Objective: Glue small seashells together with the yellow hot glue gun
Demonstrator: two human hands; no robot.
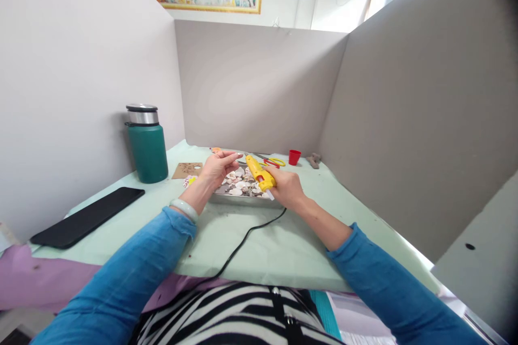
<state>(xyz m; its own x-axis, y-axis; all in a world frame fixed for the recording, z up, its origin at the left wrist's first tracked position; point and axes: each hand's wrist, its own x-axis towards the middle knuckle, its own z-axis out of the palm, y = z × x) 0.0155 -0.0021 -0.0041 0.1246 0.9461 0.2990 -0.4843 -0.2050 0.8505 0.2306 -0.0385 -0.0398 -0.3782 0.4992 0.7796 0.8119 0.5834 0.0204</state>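
Note:
My right hand [286, 187] is wrapped round a yellow hot glue gun [259, 172], its nozzle pointing up and to the left. A white glue stick end shows at the gun's rear. Just left of the nozzle, my left hand [219, 168] pinches something small and pale at the fingertips, too small to name. Both hands are over a metal tray [246, 200] of shells [238, 186] in white, pink and grey. The left forearm hides part of a white and yellow patterned piece [189, 180].
A black cable [243, 241] runs across the green tablecloth [315, 248]. To the left are a green bottle [148, 152], a black flat slab [89, 216] and a brown card [184, 171]. Behind lie scissors [277, 162], a red cup [294, 157] and a brown piece [313, 160]. Grey partitions [259, 86] enclose the table.

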